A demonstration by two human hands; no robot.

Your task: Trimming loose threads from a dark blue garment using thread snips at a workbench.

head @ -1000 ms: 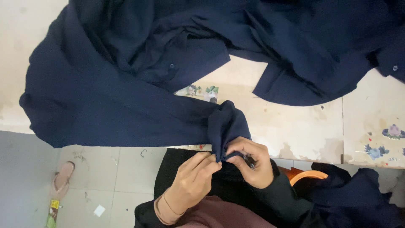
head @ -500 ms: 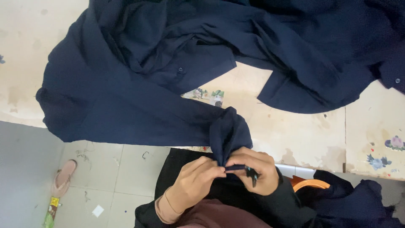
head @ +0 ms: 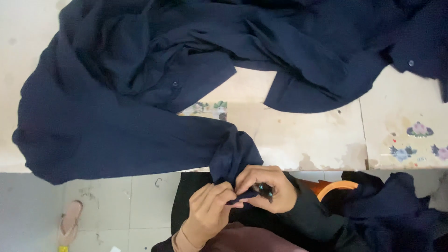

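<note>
A large dark navy garment (head: 140, 93) with small buttons lies spread over a worn pale table (head: 308, 135). One end of it, a sleeve (head: 233, 156), hangs off the table's near edge down to my lap. My left hand (head: 207, 212) pinches the sleeve's end from below. My right hand (head: 266, 189) grips the same bit of cloth together with a small dark tool (head: 263, 190), whose kind I cannot make out. The two hands touch each other at the cloth.
More navy fabric (head: 396, 210) is heaped at my right, beside an orange curved seat edge (head: 336, 185). A pink sandal (head: 70, 223) lies on the tiled floor at the lower left. Small flower prints mark the table's right end.
Both hands have stayed on the sleeve's end with only small finger movements. The camera's view has shifted a little, so the garment sits lower and further right in the frame.
</note>
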